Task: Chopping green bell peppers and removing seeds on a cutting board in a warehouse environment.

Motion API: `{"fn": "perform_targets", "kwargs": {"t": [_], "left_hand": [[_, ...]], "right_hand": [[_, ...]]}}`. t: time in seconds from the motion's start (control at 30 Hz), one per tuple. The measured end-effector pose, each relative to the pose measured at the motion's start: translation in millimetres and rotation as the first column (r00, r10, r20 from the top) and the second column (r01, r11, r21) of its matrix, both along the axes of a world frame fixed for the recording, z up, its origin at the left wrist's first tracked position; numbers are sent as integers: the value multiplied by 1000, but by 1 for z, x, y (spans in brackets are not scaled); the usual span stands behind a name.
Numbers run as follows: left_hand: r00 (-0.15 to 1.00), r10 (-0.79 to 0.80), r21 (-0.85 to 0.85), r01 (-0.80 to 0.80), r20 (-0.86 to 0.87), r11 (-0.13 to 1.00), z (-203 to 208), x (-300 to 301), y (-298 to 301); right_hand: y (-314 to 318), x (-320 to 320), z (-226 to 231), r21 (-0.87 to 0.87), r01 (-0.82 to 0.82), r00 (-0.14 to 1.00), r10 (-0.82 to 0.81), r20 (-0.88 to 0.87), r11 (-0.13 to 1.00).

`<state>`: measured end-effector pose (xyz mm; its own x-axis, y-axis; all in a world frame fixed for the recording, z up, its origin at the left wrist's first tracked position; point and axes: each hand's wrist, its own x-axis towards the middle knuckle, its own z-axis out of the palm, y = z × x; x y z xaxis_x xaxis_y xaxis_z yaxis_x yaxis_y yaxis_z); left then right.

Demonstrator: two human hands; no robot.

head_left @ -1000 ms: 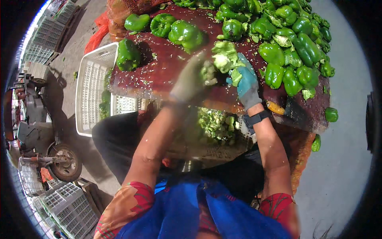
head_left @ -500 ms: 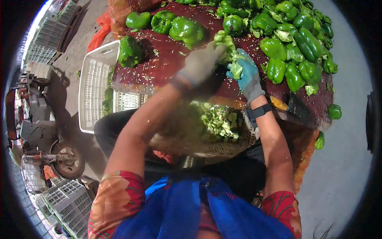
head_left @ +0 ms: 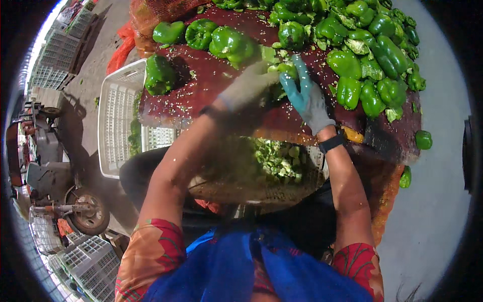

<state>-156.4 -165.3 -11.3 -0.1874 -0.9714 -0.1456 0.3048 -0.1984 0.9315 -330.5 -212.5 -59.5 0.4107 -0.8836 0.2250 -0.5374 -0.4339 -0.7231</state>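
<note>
"What's nearest?"

"Blue clothing [head_left: 216,269], then a crate [head_left: 282,193] of pale green scraps [head_left: 276,160] below the bench [head_left: 186,100]."

"And the hands?"

"Both gloved, above the bench's near part. A partly hidden green pepper [head_left: 285,69] sits between them. The right hand [head_left: 306,98] has its fingers parted and extended, touching it. The left hand [head_left: 246,86] reaches its other side, but it's blurred; I can't tell whether those fingers grip."

"Anything in the way?"

"A yellow-handled knife [head_left: 353,134] lies just beside the right wrist. Seeds litter the bench, four peppers [head_left: 231,44] stand toward its left, and a heap of peppers [head_left: 385,55] crowds the right."

"Further off?"

"A white crate [head_left: 106,126] by the bench's left end, an orange mesh sack [head_left: 158,20] at the far left corner, then a parked vehicle [head_left: 88,210] and stacked crates [head_left: 60,55]."
</note>
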Motion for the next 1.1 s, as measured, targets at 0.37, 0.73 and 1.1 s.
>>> {"fn": "perform_targets", "kwargs": {"t": [0.37, 0.73, 1.1], "left_hand": [[958, -103, 5, 106, 268, 994, -40, 2, -19], [891, 132, 216, -39, -434, 976, -15, -38, -1], [823, 153, 107, -112, -547, 988, -21, -22, 4]], "right_hand": [[-11, 8, -2, 425, -183, 916, -4, 402, 886], [-19, 5, 0, 790, -162, 695, -500, 517, 591], [-22, -9, 7, 573, 102, 811, -401, 426, 813]]}}
